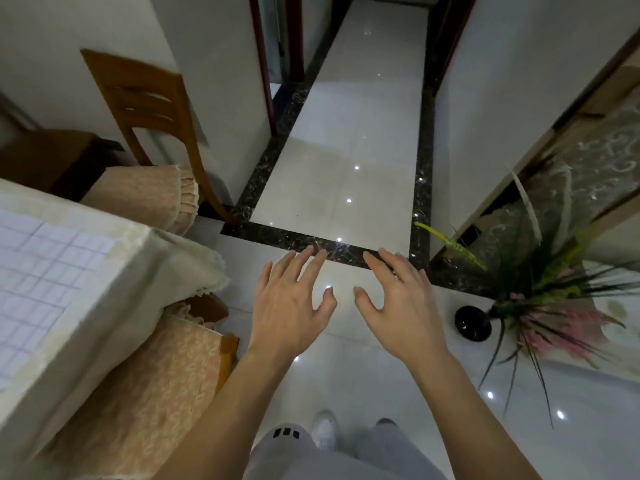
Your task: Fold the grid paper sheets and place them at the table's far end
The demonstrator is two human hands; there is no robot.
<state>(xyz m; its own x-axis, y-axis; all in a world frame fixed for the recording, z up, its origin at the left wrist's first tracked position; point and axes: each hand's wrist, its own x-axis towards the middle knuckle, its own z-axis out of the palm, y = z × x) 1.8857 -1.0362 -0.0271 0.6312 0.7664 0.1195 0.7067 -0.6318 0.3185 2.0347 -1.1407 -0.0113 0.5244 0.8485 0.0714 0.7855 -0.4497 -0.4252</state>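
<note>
Two empty hands (346, 306) in air; grid paper (38, 271) cut off left.

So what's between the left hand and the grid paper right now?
In the head view, the tablecloth's bare edge and draped corner lie between the left hand and the grid paper, with a cushioned chair seat below. Both hands hold nothing.

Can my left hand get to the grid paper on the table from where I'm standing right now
Probably yes. The left hand hangs open over the floor, holding nothing, and the grid paper lies flat on the table to its left, with nothing visible between them.
</note>
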